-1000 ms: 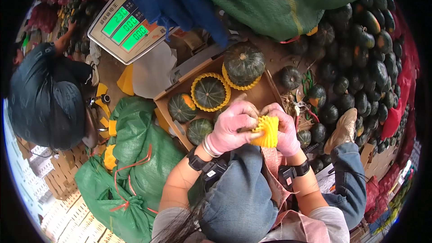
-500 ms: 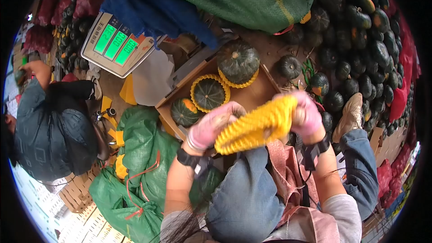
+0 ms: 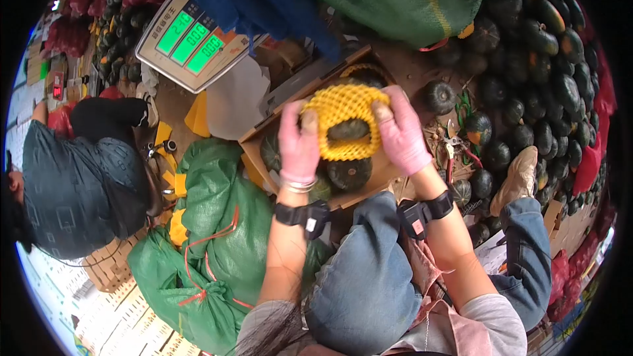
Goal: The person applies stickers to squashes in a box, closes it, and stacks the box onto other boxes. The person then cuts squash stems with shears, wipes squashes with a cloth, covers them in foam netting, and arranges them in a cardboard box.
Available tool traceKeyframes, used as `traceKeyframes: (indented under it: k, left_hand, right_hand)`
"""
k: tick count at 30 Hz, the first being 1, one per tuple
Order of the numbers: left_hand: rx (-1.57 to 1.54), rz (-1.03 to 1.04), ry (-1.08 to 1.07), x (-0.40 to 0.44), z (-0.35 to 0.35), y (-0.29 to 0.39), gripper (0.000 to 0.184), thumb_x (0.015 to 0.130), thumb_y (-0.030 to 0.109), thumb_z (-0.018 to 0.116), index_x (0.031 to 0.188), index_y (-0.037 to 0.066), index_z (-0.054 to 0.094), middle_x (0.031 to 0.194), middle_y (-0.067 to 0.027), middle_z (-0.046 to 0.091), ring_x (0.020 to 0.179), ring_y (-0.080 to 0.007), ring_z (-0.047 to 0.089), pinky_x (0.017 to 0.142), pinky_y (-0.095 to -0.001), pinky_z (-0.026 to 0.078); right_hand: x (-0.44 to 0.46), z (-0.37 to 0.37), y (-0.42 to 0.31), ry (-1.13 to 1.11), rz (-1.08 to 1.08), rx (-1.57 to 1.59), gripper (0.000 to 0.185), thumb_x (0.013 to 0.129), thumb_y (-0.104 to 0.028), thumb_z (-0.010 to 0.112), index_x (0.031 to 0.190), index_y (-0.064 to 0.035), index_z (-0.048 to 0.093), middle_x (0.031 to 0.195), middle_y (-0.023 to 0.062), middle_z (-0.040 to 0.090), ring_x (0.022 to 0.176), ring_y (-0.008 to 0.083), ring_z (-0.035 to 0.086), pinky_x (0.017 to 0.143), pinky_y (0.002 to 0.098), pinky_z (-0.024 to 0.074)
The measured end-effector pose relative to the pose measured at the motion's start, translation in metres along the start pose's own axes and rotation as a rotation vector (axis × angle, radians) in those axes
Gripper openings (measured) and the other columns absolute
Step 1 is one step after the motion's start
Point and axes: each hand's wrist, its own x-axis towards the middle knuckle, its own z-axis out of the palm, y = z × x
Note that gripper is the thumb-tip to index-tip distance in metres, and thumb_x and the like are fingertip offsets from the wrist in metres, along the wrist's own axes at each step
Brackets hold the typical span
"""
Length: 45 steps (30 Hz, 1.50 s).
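Observation:
Between my two pink-gloved hands is a yellow foam net sleeve (image 3: 345, 100), its round opening facing me. My left hand (image 3: 300, 147) grips its left rim with the thumb on top. On the right rim, my right hand (image 3: 403, 133) holds on in the same way. Dark green shows through the opening; I cannot tell whether a pumpkin sits inside the net or lies below it. Under my hands is a cardboard box (image 3: 384, 173) with several dark green pumpkins, one pumpkin (image 3: 349, 173) just below the net. The net and hands hide part of the box.
A scale (image 3: 191, 43) with green displays stands at the upper left, partly under a blue cloth (image 3: 244, 0). Green sacks (image 3: 217, 224) lie left of my knee. Many pumpkins (image 3: 521, 86) are piled at right, near red-handled shears (image 3: 451, 145). Another person (image 3: 86, 178) crouches at far left.
Both hands have moved up and away from my lap to over the box, carrying the yellow net. The net has turned from slanted to facing me. The scale's top reading has changed.

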Motion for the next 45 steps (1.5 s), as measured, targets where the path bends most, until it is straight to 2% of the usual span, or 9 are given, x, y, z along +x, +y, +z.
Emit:
traceKeyframes:
  k: [8, 16, 20, 21, 22, 26, 32, 37, 45]
  left_hand:
    - [-0.070, -0.026, -0.057, -0.011, -0.057, -0.034, 0.030, 0.092, 0.027, 0.059, 0.107, 0.002, 0.051, 0.100, -0.0020, 0.055, 0.091, -0.0107, 0.048, 0.084, -0.0257, 0.042]
    - [-0.145, -0.223, 0.133, 0.000, -0.047, -0.051, 0.022, 0.092, 0.025, 0.059, 0.096, 0.004, 0.056, 0.088, -0.0017, 0.056, 0.080, -0.0090, 0.050, 0.074, -0.0234, 0.043]
    - [0.107, -0.395, 0.114, 0.001, -0.050, -0.036, 0.018, 0.093, 0.018, 0.057, 0.095, 0.000, 0.056, 0.089, -0.0033, 0.060, 0.083, -0.0091, 0.051, 0.073, -0.0247, 0.044]
    - [0.339, -0.268, 0.203, -0.002, -0.048, -0.026, 0.017, 0.092, 0.016, 0.057, 0.097, 0.000, 0.056, 0.092, -0.0074, 0.061, 0.086, -0.0122, 0.054, 0.074, -0.0271, 0.046]
    - [0.136, -0.067, 0.315, -0.010, -0.041, -0.025, 0.022, 0.088, 0.018, 0.062, 0.101, 0.001, 0.057, 0.107, -0.0133, 0.058, 0.093, -0.0192, 0.057, 0.079, -0.0300, 0.048]
    - [0.749, 0.298, -0.152, -0.039, -0.043, 0.000, 0.058, 0.069, 0.033, 0.078, 0.118, 0.011, 0.054, 0.133, -0.0179, 0.039, 0.117, -0.0370, 0.042, 0.097, -0.0431, 0.040]
    - [0.702, 0.147, -0.112, -0.038, -0.039, -0.010, 0.074, 0.066, 0.043, 0.078, 0.126, 0.012, 0.049, 0.135, -0.0185, 0.037, 0.122, -0.0361, 0.040, 0.102, -0.0437, 0.038]
    - [0.682, 0.111, -0.140, -0.035, -0.039, -0.006, 0.078, 0.063, 0.040, 0.080, 0.129, 0.013, 0.047, 0.134, -0.0183, 0.039, 0.123, -0.0348, 0.040, 0.103, -0.0428, 0.037]
    - [0.721, 0.174, -0.177, -0.036, -0.044, -0.014, 0.094, 0.059, 0.045, 0.081, 0.135, 0.010, 0.039, 0.136, -0.0171, 0.038, 0.126, -0.0335, 0.036, 0.105, -0.0434, 0.034]
  right_hand:
    - [-0.006, 0.058, 0.021, -0.143, -0.109, 0.023, 0.022, 0.088, -0.017, 0.056, 0.102, 0.0002, 0.055, 0.098, 0.0187, 0.058, 0.088, 0.0388, 0.057, 0.077, 0.0376, 0.0482]
    - [-0.002, 0.064, 0.032, 0.062, 0.320, 0.081, 0.019, 0.086, -0.019, 0.062, 0.093, -0.0017, 0.058, 0.078, 0.0149, 0.061, 0.072, 0.0165, 0.057, 0.070, 0.0306, 0.0469]
    - [-0.011, 0.067, 0.033, 0.056, 0.243, -0.010, 0.019, 0.088, -0.017, 0.058, 0.100, -0.0030, 0.054, 0.085, 0.0159, 0.063, 0.079, 0.0267, 0.062, 0.074, 0.0345, 0.0482]
    - [-0.013, 0.067, 0.035, 0.046, 0.207, -0.003, 0.022, 0.089, -0.018, 0.056, 0.105, -0.0036, 0.051, 0.087, 0.0171, 0.063, 0.084, 0.0331, 0.063, 0.076, 0.0364, 0.0482]
    - [-0.014, 0.067, 0.035, 0.055, 0.212, 0.011, 0.022, 0.090, -0.018, 0.056, 0.106, -0.0037, 0.051, 0.087, 0.0173, 0.062, 0.084, 0.0341, 0.062, 0.076, 0.0365, 0.0483]
    - [-0.020, 0.065, 0.036, 0.024, 0.122, -0.040, 0.027, 0.090, -0.021, 0.055, 0.112, -0.0057, 0.048, 0.101, 0.0188, 0.058, 0.085, 0.0372, 0.061, 0.076, 0.0400, 0.0489]
    - [-0.038, 0.035, 0.007, -0.158, -0.512, -0.697, 0.041, 0.080, -0.018, 0.059, 0.120, -0.0209, 0.051, 0.112, 0.0185, 0.053, 0.091, 0.0368, 0.059, 0.070, 0.0446, 0.0518]
    - [-0.050, 0.049, -0.015, -0.354, -0.035, -0.599, 0.050, 0.076, -0.006, 0.056, 0.122, -0.0229, 0.051, 0.121, 0.0216, 0.049, 0.096, 0.0374, 0.059, 0.068, 0.0431, 0.0534]
    - [-0.052, 0.048, 0.024, -0.291, -0.131, -0.426, 0.059, 0.076, 0.002, 0.052, 0.130, -0.0198, 0.047, 0.128, 0.0220, 0.046, 0.104, 0.0408, 0.055, 0.082, 0.0410, 0.0512]
